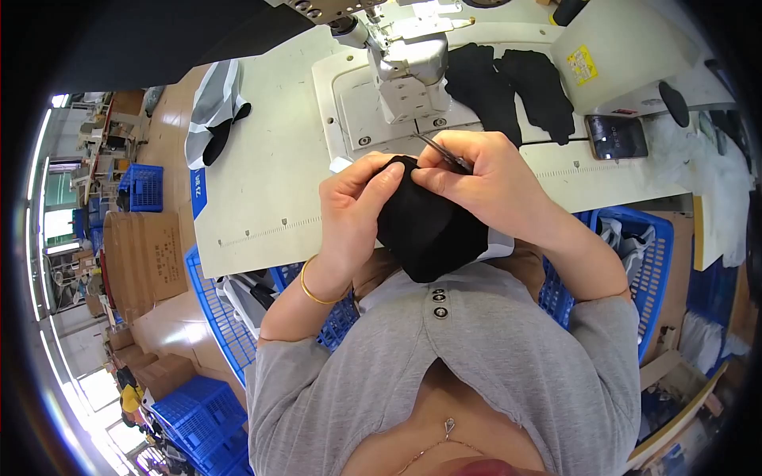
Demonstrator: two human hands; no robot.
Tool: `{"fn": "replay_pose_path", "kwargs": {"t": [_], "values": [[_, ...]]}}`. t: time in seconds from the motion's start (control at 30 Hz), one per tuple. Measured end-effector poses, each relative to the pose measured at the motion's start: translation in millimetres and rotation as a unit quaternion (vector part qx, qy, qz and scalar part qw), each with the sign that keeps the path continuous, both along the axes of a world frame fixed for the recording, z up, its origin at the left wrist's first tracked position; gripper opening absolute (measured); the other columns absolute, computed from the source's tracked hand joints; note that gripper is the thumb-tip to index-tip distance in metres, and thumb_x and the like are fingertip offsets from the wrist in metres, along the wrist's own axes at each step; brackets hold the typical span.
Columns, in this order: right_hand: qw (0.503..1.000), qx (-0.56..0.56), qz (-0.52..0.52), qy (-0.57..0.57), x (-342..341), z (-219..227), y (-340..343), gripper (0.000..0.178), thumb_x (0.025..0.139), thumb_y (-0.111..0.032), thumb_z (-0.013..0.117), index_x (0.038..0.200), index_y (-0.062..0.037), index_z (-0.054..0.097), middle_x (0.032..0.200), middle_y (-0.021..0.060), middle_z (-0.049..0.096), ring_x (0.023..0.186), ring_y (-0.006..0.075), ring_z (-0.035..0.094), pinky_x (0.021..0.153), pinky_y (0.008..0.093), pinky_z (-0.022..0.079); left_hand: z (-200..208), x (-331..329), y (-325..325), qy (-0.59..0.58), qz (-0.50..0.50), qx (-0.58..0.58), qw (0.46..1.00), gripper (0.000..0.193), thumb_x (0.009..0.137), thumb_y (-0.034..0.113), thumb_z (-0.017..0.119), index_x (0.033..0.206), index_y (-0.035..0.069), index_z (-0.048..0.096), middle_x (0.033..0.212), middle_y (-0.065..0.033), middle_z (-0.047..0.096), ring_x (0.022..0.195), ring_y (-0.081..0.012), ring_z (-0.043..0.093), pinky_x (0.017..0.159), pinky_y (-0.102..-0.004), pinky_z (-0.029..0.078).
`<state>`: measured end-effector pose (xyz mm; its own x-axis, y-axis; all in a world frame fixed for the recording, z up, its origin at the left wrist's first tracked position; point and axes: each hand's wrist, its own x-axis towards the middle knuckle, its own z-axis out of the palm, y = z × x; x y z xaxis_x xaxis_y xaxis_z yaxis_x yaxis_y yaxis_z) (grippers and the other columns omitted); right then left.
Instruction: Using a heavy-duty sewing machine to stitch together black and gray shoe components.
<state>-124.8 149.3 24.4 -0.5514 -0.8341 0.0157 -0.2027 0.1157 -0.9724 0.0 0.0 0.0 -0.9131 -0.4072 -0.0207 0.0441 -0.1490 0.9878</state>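
Observation:
A piece of black fabric (432,230) hangs in front of my body at the table's near edge, its lower part over my lap. My left hand (353,198) is closed on its upper left edge, thumb on top. Close by on the right, my right hand (496,182) pinches the same upper edge between thumb and finger. A slim dark tool, like tweezers or thread snips (454,161), is tucked in my right hand, its thin tips pointing toward the machine. Just beyond my hands stands the white sewing machine (411,75), its needle area partly behind my fingers.
Black fabric pieces (536,87) lie right of the machine, near a dark phone (617,137). A grey, white and black piece (216,111) lies at the table's left. Blue baskets (218,317) with cloth flank my lap. A cardboard box (143,254) stands on the floor.

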Motion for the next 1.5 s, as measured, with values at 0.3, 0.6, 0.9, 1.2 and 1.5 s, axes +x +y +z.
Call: {"fn": "replay_pose_path", "kwargs": {"t": [0.3,0.6,0.9,1.2,1.5], "values": [[1.000,-0.019,-0.005,-0.018,-1,-2,0,0.011,0.085,-0.009,0.069,0.085,0.0007,0.066,0.069,-0.0005,0.061,0.065,0.0037,0.052,0.058,0.0224,0.042,-1,-2,1,0.029,0.004,-0.089,0.996,0.015,0.095,0.007,0.061,0.100,-0.006,0.068,0.086,-0.0006,0.064,0.078,-0.0052,0.055,0.068,-0.0192,0.044],[0.977,-0.026,-0.054,0.207,3,-12,21,0.016,0.078,-0.010,0.071,0.087,0.0003,0.064,0.083,0.0096,0.065,0.079,0.0259,0.062,0.070,0.0348,0.048,-4,-2,-1,0.018,0.021,-0.056,0.998,0.014,0.096,0.008,0.061,0.095,-0.006,0.066,0.082,0.0015,0.059,0.074,-0.0044,0.050,0.065,-0.0195,0.041],[0.982,-0.029,-0.048,0.182,3,-21,19,0.023,0.080,-0.015,0.076,0.090,0.0017,0.065,0.084,0.0091,0.065,0.077,0.0220,0.059,0.070,0.0318,0.047,0,-2,-2,0.033,0.032,-0.040,0.998,0.013,0.096,0.006,0.061,0.094,-0.006,0.066,0.082,0.0015,0.058,0.074,-0.0048,0.049,0.064,-0.0194,0.039],[0.993,-0.050,-0.075,0.072,13,-11,1,0.023,0.084,-0.020,0.072,0.084,0.0003,0.063,0.074,0.0117,0.060,0.068,0.0242,0.059,0.060,0.0351,0.045,-2,-2,-5,0.054,0.011,-0.103,0.993,0.012,0.095,0.005,0.061,0.096,-0.006,0.066,0.083,0.0005,0.059,0.074,-0.0047,0.049,0.064,-0.0193,0.039],[0.990,-0.062,-0.101,0.074,19,-19,-4,0.021,0.083,-0.018,0.070,0.083,0.0013,0.060,0.073,0.0127,0.060,0.068,0.0262,0.058,0.061,0.0362,0.045,2,-1,-1,0.055,-0.005,-0.055,0.997,0.013,0.095,0.005,0.060,0.101,-0.006,0.065,0.090,-0.0020,0.063,0.082,-0.0059,0.056,0.072,-0.0195,0.045]]}}
